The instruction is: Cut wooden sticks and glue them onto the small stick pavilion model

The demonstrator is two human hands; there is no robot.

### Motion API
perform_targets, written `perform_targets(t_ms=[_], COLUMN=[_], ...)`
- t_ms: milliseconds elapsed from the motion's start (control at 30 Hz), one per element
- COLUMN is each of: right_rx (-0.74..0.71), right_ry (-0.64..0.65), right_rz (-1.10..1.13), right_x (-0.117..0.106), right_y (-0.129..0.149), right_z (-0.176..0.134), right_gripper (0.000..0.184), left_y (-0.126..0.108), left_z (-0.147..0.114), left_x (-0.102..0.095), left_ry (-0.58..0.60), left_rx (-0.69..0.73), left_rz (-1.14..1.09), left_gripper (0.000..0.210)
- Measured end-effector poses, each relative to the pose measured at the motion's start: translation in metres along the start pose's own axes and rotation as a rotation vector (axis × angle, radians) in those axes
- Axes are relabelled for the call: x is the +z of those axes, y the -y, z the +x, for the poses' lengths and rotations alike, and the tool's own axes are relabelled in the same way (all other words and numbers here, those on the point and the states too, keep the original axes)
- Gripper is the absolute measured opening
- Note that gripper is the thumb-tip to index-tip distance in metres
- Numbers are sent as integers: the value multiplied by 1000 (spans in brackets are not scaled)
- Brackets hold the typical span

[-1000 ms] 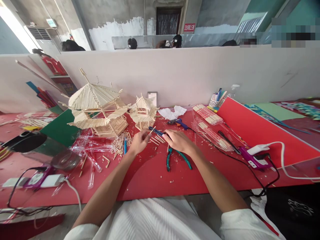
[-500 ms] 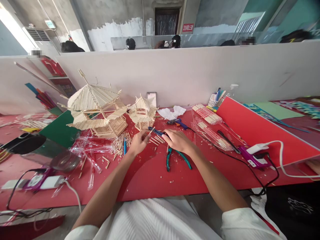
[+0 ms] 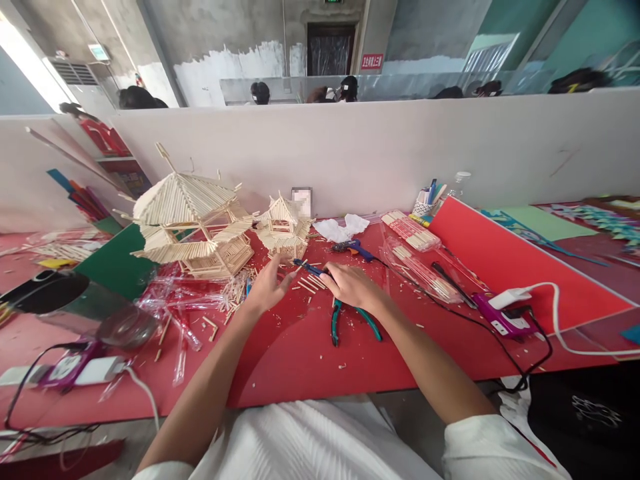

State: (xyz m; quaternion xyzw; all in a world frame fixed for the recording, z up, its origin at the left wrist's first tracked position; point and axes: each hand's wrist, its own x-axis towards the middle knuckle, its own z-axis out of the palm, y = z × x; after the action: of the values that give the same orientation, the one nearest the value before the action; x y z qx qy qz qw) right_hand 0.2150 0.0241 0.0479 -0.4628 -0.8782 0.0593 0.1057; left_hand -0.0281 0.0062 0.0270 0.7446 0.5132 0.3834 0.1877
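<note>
My left hand [image 3: 267,287] has its thumb and index finger apart, just left of the tip of a slim dark-blue tool. A short pale wooden stick [image 3: 301,265] lies across that tip, close to my left thumb. My right hand [image 3: 354,287] is closed on the dark-blue tool [image 3: 313,268], whose exact kind I cannot make out. Several cut sticks [image 3: 311,283] lie between the hands. Below my right hand rest green-handled pliers [image 3: 371,325], their head hidden under it. Behind the hands stand a small stick pavilion [image 3: 284,230] and a larger one [image 3: 193,213].
A blue glue gun [image 3: 356,249] trails a cable rightward. Packs of sticks [image 3: 413,230] lie near a tilted red board [image 3: 520,267]. Plastic wrappers [image 3: 175,297], a clear container [image 3: 120,320] and a purple power strip [image 3: 67,367] are at left. A white partition [image 3: 375,153] runs behind.
My left hand has loosened its pinch on the short stick and drawn slightly left, fingers spreading. My right hand keeps its hold on the dark-blue tool.
</note>
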Motion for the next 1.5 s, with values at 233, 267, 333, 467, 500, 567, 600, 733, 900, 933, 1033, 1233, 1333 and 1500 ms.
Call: perform_targets(t_ms=[233,267,333,467,500,567,600,733,900,933,1033,1233,1333,1500], right_rx=[-89,-97,-109,-139,-146,-169,-181,-220,-228,-233,-252,-255,-222,-137], right_ry=[38,36,36,98,132,191,208,229,254,256,245,183,236,326], right_rz=[-66,-70,-74,-90,-92,-68,-40,63,4,-6,-34,-78,-56,-161], right_x=[7,8,11,16,17,20,21,26,33,34,38,36,23,-9], right_y=[17,20,25,36,39,46,49,61,70,70,71,68,65,41], right_z=[6,10,19,45,52,64,70,89,103,105,107,105,96,60], right_gripper=[39,40,46,62,66,70,72,72,76,76,77,75,74,76], left_y=[0,3,9,26,31,39,44,57,62,63,62,56,51,42], left_z=[-3,-2,-2,-1,-1,-2,-2,-2,-4,-4,-5,-8,-9,-12], left_x=[-24,-26,-30,-41,-44,-52,-56,-68,-74,-74,-75,-84,-87,-82], left_ry=[241,230,205,169,167,169,170,178,180,183,174,170,226,269], left_rx=[187,170,116,17,1,-20,-28,-93,-143,-145,-135,-221,-305,-354], left_rz=[78,91,109,152,162,174,177,182,233,244,261,284,428,673], left_gripper=[35,35,35,38,38,38,38,38,34,34,34,34,40,53])
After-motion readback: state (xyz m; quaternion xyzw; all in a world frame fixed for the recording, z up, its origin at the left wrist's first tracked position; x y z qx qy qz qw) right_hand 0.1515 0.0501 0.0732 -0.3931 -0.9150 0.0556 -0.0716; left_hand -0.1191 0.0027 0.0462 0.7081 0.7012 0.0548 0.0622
